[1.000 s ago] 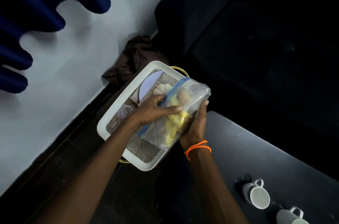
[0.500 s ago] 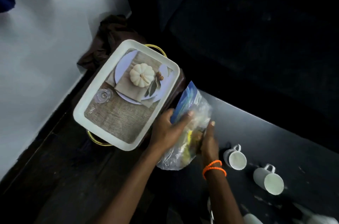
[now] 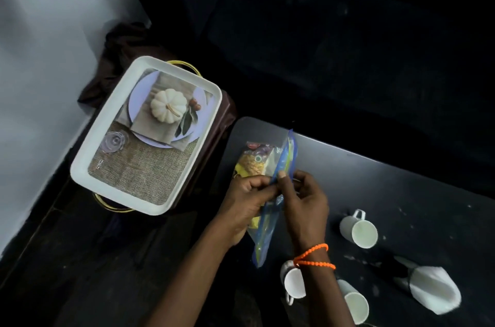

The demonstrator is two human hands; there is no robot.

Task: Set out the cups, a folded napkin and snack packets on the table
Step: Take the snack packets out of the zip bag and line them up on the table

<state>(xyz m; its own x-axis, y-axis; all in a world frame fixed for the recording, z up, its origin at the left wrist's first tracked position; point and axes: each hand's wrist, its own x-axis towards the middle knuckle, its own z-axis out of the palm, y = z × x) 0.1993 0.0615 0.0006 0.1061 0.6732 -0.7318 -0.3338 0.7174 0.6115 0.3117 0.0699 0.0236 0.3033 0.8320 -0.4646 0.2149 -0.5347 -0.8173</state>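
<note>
I am pinching the blue top edge of the clear zip bag (image 3: 278, 166) of snack packets between the closed fingers of my left hand (image 3: 247, 203) and right hand (image 3: 305, 206), above the dark desk (image 3: 375, 182), near three white cups (image 3: 359, 229).

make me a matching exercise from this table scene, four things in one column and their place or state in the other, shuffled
Things:
1. zip bag
2. tray
3. folded napkin
4. snack packet

Places or states:
A. beside the table, on a stand
B. inside the clear bag
C. pinched at its seal by both hands
D. on the table at the far right

Pairs: 1-C, 2-A, 3-D, 4-B

The left hand and right hand hold the bag.
</note>
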